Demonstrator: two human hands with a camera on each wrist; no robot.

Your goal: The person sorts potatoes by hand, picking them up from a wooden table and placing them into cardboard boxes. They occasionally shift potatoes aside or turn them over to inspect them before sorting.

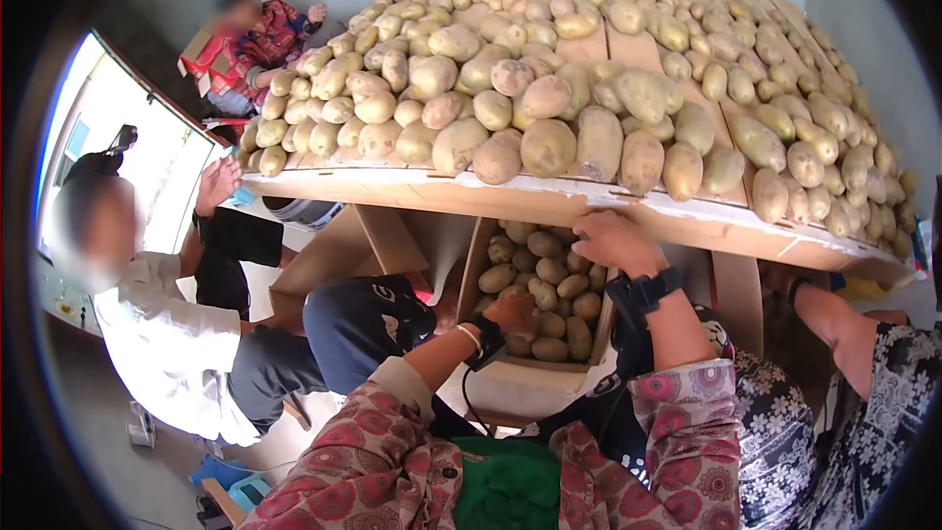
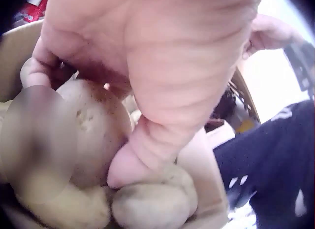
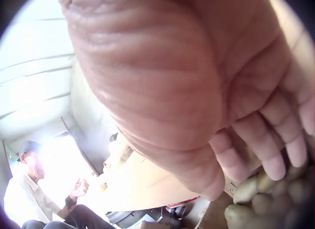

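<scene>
In the head view, my left hand [image 1: 512, 314] reaches down into a cardboard box [image 1: 475, 260] of potatoes [image 1: 549, 270]. The left wrist view shows its thumb and fingers around a large pale potato [image 2: 96, 118], with other potatoes packed beside it. My right hand [image 1: 616, 240] is over the box's far right corner, just under the table's front edge. Its fingers are loosely bent and hold nothing; in the right wrist view its fingertips [image 3: 274, 169] hang above the potatoes in the box.
A big heap of potatoes [image 1: 549, 98] covers the raised cardboard-topped table [image 1: 491, 196] ahead. At the left sits a person in a white shirt [image 1: 167, 344], one hand raised. Another in red [image 1: 280, 34] is behind. An arm [image 1: 834, 324] reaches under the table at right.
</scene>
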